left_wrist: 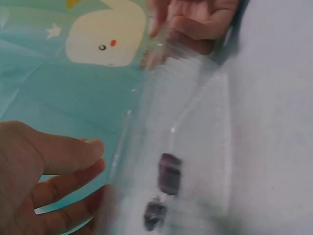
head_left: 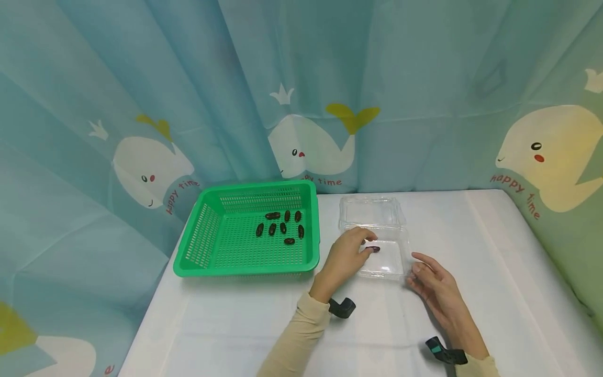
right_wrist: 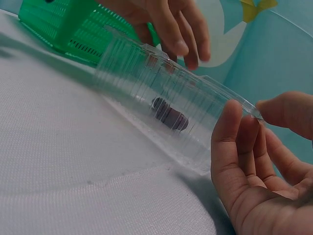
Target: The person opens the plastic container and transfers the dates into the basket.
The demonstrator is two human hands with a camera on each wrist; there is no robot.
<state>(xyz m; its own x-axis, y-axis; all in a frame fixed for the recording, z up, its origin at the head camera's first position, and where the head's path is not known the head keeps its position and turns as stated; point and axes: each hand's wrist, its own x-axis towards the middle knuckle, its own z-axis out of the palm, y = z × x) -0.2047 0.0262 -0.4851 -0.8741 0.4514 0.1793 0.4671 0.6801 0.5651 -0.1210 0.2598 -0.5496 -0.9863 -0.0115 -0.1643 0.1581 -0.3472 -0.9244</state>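
A clear plastic box [head_left: 391,255] with its hinged lid [head_left: 369,211] laid back stands on the table. Inside it lie two dark brown dates, as the left wrist view shows: one date [left_wrist: 169,175] and a smaller-looking one [left_wrist: 155,215] beside it. My left hand [head_left: 345,255] hovers over the box's left side, fingers loosely bent and apart, with nothing between thumb and fingers. At the box's right edge, my right hand [head_left: 442,291] pinches the rim between thumb [right_wrist: 286,111] and fingers.
Left of the box sits a green plastic basket [head_left: 188,255] with several dates [head_left: 283,228] spread toward its right side. A white cloth [head_left: 226,335] covers the table. Behind hangs a blue curtain [head_left: 414,146] printed with whales.
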